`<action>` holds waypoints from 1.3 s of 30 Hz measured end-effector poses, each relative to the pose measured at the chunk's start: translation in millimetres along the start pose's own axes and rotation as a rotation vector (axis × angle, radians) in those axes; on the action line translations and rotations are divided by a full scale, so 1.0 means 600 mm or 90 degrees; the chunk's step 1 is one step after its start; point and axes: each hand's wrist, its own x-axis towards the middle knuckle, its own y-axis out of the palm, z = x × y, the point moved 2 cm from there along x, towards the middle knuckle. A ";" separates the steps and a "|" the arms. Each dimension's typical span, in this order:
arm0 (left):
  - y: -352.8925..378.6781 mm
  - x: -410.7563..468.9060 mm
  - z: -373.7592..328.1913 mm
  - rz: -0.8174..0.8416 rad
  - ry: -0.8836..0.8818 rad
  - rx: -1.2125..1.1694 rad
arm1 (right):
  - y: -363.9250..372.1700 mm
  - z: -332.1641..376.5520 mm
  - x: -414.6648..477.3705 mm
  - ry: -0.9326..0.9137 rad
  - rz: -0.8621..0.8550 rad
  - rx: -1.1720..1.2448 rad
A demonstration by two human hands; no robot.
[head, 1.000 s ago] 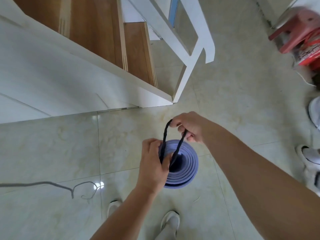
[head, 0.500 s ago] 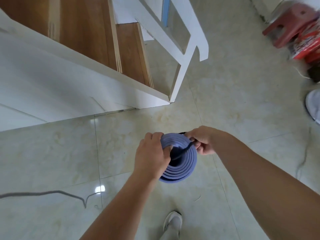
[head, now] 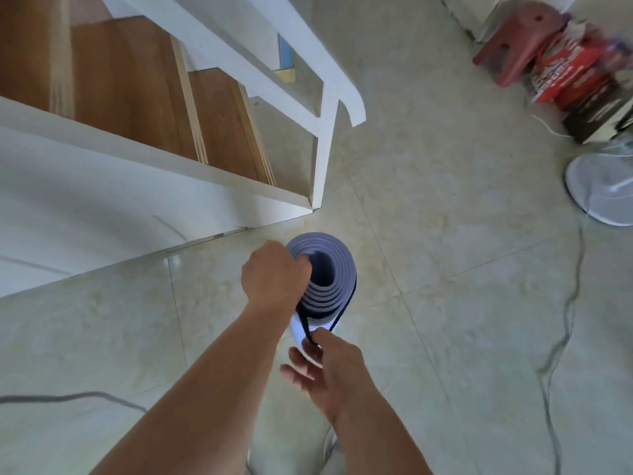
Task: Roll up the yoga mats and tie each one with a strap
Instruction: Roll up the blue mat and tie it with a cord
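A rolled purple yoga mat (head: 337, 269) stands on end on the tiled floor, its spiral top facing me. My left hand (head: 272, 277) grips the top rim of the roll, fingers hooked into the hollow core. A dark strap (head: 305, 325) runs down the near side of the roll. My right hand (head: 325, 368) is below the roll's top, thumb and forefinger pinching the strap, its other fingers spread loosely. The lower part of the mat is hidden behind my hands.
A white staircase (head: 212, 180) with wooden treads rises at the left, its newel post close behind the mat. A red stool (head: 513, 42) and boxes stand at the far right, a white fan base (head: 599, 186) beside them. Cables (head: 565, 317) trail across the floor.
My right hand has gone from holding the strap loop above the roll's top, down over the roll to its near side. My view has shifted toward the staircase.
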 end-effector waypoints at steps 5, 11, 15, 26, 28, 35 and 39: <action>0.005 -0.005 -0.006 0.009 0.002 0.001 | 0.003 -0.071 0.057 -0.029 -0.072 0.025; 0.005 -0.010 0.051 0.065 0.069 -0.007 | -0.105 0.013 0.113 -0.072 -0.127 -0.121; -0.001 -0.014 0.071 0.071 0.063 -0.052 | -0.103 0.088 0.134 -0.120 -0.031 -0.117; 0.020 -0.018 0.039 0.160 -0.033 -0.288 | -0.056 0.158 0.081 -0.366 -0.163 -0.332; 0.027 -0.017 0.030 0.185 -0.099 -0.423 | -0.047 0.172 0.050 -0.514 -0.178 -0.441; 0.073 -0.045 0.026 0.151 -0.188 -0.556 | -0.060 0.182 0.059 -0.542 -0.010 -0.406; 0.086 -0.047 0.022 0.084 -0.140 -0.494 | -0.071 0.174 0.068 -0.481 0.005 -0.372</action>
